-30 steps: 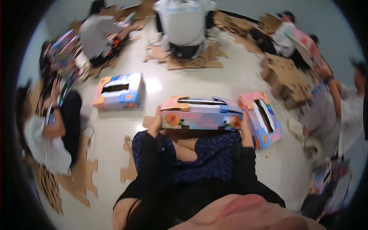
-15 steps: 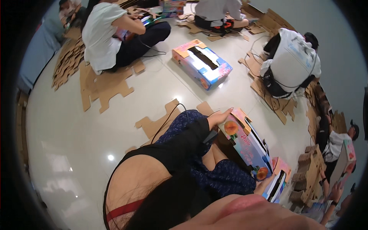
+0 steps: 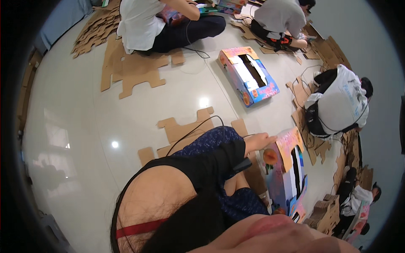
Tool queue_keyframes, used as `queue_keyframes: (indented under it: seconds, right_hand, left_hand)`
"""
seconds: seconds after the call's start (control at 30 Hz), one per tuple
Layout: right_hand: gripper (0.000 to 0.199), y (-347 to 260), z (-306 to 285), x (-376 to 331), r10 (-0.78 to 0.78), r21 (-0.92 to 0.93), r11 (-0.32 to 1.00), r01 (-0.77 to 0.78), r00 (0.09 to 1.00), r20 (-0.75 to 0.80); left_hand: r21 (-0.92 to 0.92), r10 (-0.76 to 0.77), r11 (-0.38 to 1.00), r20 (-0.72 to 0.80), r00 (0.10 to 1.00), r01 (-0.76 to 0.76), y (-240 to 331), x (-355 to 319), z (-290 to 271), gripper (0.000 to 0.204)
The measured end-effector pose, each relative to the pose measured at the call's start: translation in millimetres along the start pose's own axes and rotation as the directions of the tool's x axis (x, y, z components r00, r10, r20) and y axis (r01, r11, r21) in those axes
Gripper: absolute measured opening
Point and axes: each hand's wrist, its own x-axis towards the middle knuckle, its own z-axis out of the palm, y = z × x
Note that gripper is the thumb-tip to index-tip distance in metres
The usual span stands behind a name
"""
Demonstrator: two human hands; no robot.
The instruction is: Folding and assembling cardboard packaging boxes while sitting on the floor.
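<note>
"Where's the printed box (image 3: 277,182)?"
"Against the left fingers (image 3: 269,140), which grasp its end."
"And the right fingers?"
"Half a second ago they showed at its opposite end; now they're hidden, grip untellable. Another box (image 3: 246,72) sits beyond the left fingers."

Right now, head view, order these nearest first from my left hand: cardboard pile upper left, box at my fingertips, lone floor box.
1. Fingertip box, right of left hand
2. Lone floor box, farther ahead
3. Cardboard pile, upper left
</note>
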Motion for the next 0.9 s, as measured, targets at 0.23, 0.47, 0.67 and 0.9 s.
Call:
queue_keyframes:
  seconds: [0.23,0.47,0.67,0.9]
  right_hand:
    - [0.059,4,25,2,0.004,0.017,1.0,-0.004,1.0,0.02]
    - [0.06,18,61,10,0.061,0.007,0.998,-0.061,0.996,0.06]
    - [0.061,24,95,16,0.059,0.016,0.998,-0.062,0.984,0.17]
    - [0.067,83,244,62,-0.14,-0.042,0.975,0.216,0.756,0.64]
  left_hand:
    - [-0.112,0.109,0.987,-0.059,0.992,-0.115,23,1,-11,0.072]
    - [-0.018,-0.279,0.96,-0.193,0.941,0.281,17,9,-32,0.083]
    - [-0.607,0.127,0.734,-0.319,0.939,-0.305,40,15,-29,0.052]
    - [-0.528,0.22,0.709,-0.465,0.857,-0.468,37,32,-32,0.082]
